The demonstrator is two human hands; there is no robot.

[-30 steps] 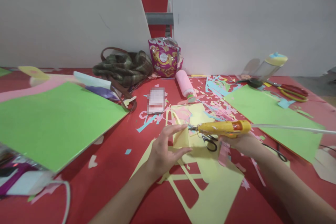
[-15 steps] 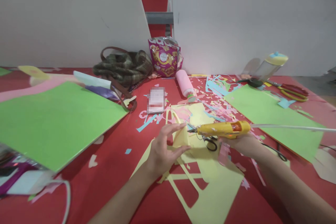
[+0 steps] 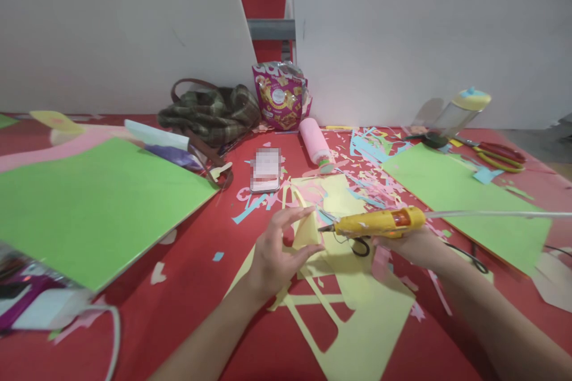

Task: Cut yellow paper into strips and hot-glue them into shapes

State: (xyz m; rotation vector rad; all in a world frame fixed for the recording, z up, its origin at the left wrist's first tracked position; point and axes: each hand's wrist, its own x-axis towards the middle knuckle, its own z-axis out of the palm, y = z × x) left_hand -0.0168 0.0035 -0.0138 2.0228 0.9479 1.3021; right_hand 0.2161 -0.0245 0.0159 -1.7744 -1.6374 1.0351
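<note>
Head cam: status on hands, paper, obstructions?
Left hand holding yellow paper piece. Right hand gripping yellow glue gun, nozzle by paper's right edge, contact unclear. Scissors partly hidden behind gun.

Plastic glue gun [image 3: 375, 222], matt paper [image 3: 308, 232]

Soft, flattish light leaves a faint shadow [image 3: 429, 112] beside the clear bottle [image 3: 456, 116] at two o'clock; an orange glow marks the glue gun [image 3: 373, 223] toward four. Edges stretch and smear — the clutter [image 3: 49, 308] at eight is blurry — and mosaic masks the phone [image 3: 266, 169] near centre.
</note>
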